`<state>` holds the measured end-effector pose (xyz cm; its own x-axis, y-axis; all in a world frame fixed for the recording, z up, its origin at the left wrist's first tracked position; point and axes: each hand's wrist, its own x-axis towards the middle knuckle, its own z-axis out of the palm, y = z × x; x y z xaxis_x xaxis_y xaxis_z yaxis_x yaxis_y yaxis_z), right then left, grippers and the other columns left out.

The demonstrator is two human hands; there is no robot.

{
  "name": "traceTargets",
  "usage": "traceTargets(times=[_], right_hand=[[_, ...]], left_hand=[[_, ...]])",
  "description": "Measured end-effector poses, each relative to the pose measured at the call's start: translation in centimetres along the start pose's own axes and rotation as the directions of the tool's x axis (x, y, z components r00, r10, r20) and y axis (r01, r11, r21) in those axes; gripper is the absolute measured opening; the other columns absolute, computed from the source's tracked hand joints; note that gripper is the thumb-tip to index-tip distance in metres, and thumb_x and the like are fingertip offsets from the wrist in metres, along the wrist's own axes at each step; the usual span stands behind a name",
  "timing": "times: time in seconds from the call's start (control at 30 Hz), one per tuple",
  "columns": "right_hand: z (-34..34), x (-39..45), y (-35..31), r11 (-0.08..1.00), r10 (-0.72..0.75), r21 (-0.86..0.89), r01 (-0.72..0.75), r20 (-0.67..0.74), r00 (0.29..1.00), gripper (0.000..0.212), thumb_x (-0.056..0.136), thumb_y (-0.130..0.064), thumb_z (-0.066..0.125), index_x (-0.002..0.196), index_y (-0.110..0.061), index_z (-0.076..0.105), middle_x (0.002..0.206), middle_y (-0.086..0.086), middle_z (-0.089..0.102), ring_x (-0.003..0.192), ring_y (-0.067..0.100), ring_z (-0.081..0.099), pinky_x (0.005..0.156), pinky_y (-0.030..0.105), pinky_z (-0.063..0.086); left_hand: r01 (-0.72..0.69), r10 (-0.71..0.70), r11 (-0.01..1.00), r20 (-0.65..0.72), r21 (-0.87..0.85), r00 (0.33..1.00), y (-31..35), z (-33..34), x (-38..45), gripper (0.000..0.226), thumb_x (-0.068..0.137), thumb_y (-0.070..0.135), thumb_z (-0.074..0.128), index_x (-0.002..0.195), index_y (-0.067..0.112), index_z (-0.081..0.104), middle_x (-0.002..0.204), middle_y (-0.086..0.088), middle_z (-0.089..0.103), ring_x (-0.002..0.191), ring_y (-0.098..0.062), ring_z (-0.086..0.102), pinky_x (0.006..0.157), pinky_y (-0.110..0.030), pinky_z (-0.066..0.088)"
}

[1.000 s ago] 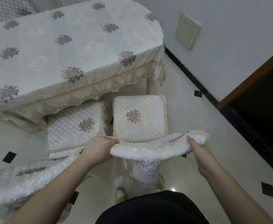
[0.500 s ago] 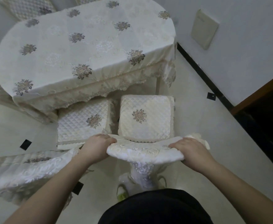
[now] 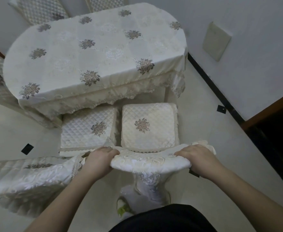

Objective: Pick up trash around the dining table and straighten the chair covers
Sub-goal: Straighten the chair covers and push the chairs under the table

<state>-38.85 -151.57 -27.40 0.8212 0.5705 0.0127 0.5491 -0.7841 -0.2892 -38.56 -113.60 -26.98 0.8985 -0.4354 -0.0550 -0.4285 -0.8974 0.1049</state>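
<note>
**Chair cover being gripped at both ends of the backrest top**

Chair cover (image 3: pixel 150 162) is sitting over the top rail of the chair back directly below the camera, with its embroidered skirt hanging down the rear face toward the floor (image 3: pixel 212 164). The left hand (image 3: pixel 98 162) is curling round the left end of the covered rail, fingers wrapping over the top and bunching the fabric. The right hand (image 3: pixel 198 160) is doing the same at the right end, knuckles up, fingers folding over the edge; the thumbs are hidden beneath, so I cannot tell how hard they are pinching.

Fabric is looking soft, light and satiny, with raised embroidery and a lace trim. It is likely sliding easily over the rail and wrinkling wherever it is being squeezed, so an even pull from both corners seems the better hold than a tug at the middle. The lace edge looks delicate and is probably best left alone.

Beyond the hands, the quilted seat cushion (image 3: pixel 148 126) of this chair is lying flat, a second cushion (image 3: pixel 87 129) beside it, both tucked partly under the dining table (image 3: pixel 94 52). Another covered chair back (image 3: pixel 30 174) is standing to the left. No trash is showing on the floor.
</note>
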Motion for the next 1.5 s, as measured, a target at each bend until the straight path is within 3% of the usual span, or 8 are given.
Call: traceTargets(times=[0.2, 0.4, 0.53, 0.73, 1.07, 1.2, 1.33, 1.5], right_hand=[[-2.6, 2.2, 1.4, 0.999, -0.036, -0.010, 0.036, 0.008, 0.999, 0.025, 0.055, -0.015, 0.071, 0.070, -0.035, 0.066, 0.062, -0.013, 0.064, 0.056, 0.010, 0.061, 0.054, 0.020, 0.043], [-3.7, 3.4, 5.2, 1.000, 0.005, -0.029, -0.003, 0.046, 0.999, 0.034, 0.056, -0.006, 0.080, 0.078, -0.032, 0.073, 0.070, -0.011, 0.069, 0.063, 0.009, 0.063, 0.059, 0.022, 0.049], [-5.1, 3.9, 7.6, 0.991, 0.128, -0.063, -0.119, 0.167, 0.978, 0.026, 0.076, -0.015, 0.070, 0.097, -0.030, 0.073, 0.092, -0.005, 0.071, 0.088, 0.017, 0.065, 0.079, 0.031, 0.050], [-6.2, 3.1, 11.9, 0.963, 0.269, -0.066, -0.261, 0.201, 0.942, 0.032, 0.080, -0.014, 0.065, 0.108, -0.030, 0.070, 0.103, -0.006, 0.068, 0.097, 0.019, 0.062, 0.084, 0.033, 0.050], [-5.6, 4.8, 14.3, 0.944, 0.331, -0.137, -0.301, 0.353, 0.875, 0.035, 0.082, -0.021, 0.067, 0.115, -0.033, 0.066, 0.116, -0.006, 0.066, 0.106, 0.013, 0.058, 0.090, 0.018, 0.035], [-6.1, 5.7, 13.6, 0.926, 0.378, -0.194, -0.325, 0.449, 0.810, 0.040, 0.084, -0.027, 0.067, 0.123, -0.034, 0.060, 0.125, -0.007, 0.061, 0.111, 0.013, 0.056, 0.093, 0.021, 0.036], [-5.8, 5.4, 13.1, 0.916, 0.385, -0.247, -0.315, 0.328, 0.863, 0.040, 0.080, -0.024, 0.068, 0.118, -0.034, 0.062, 0.124, -0.006, 0.063, 0.109, 0.013, 0.056, 0.089, 0.018, 0.030], [-7.5, 6.3, 11.1, 0.850, 0.507, -0.406, -0.336, 0.457, 0.731, 0.052, 0.079, -0.048, 0.066, 0.128, -0.045, 0.049, 0.131, -0.015, 0.055, 0.116, 0.008, 0.054, 0.085, 0.016, 0.032]], left_hand=[[0.034, -0.033, 0.999, -0.025, 0.031, 0.999, 1.0, 0.3, 0.3, 0.034, 0.052, 0.035, 0.079, 0.083, 0.028, 0.068, 0.070, 0.009, 0.069, 0.060, -0.018, 0.064, 0.049, -0.023, 0.044], [0.054, -0.052, 0.997, -0.039, 0.050, 0.998, 3.2, 0.5, 2.3, 0.028, 0.058, 0.042, 0.072, 0.080, 0.028, 0.065, 0.063, 0.007, 0.064, 0.053, -0.017, 0.062, 0.043, -0.022, 0.040], [0.065, -0.061, 0.996, -0.055, 0.058, 0.997, 5.3, 0.6, 4.2, 0.022, 0.061, 0.039, 0.051, 0.073, 0.025, 0.063, 0.056, 0.005, 0.060, 0.047, -0.019, 0.059, 0.040, -0.023, 0.037], [0.067, -0.067, 0.989, -0.007, 0.132, 0.998, 8.7, 0.4, 8.1, 0.031, 0.044, 0.039, 0.079, 0.066, 0.027, 0.059, 0.052, 0.007, 0.056, 0.044, -0.012, 0.057, 0.041, -0.020, 0.020], [0.078, -0.078, 0.996, 0.010, 0.048, 0.997, 9.1, 1.5, 9.8, 0.021, 0.058, 0.031, 0.074, 0.074, 0.025, 0.061, 0.059, 0.004, 0.060, 0.052, -0.019, 0.061, 0.040, -0.025, 0.037], [0.096, -0.097, 0.994, 0.015, 0.050, 0.995, 9.2, 1.6, 9.5, 0.024, 0.063, 0.034, 0.074, 0.082, 0.025, 0.062, 0.069, 0.004, 0.064, 0.062, -0.021, 0.063, 0.049, -0.026, 0.032], [0.108, -0.103, 0.993, 0.103, -0.043, 0.989, 8.9, 1.5, 9.2, 0.036, 0.070, 0.039, 0.070, 0.101, 0.027, 0.057, 0.092, 0.005, 0.065, 0.086, -0.022, 0.062, 0.069, -0.032, 0.038], [0.005, 0.006, 0.988, 0.070, -0.154, 0.998, 7.6, 1.4, 7.8, 0.069, 0.070, 0.048, 0.069, 0.131, 0.026, 0.045, 0.128, 0.003, 0.055, 0.117, -0.018, 0.051, 0.097, -0.037, 0.038]])
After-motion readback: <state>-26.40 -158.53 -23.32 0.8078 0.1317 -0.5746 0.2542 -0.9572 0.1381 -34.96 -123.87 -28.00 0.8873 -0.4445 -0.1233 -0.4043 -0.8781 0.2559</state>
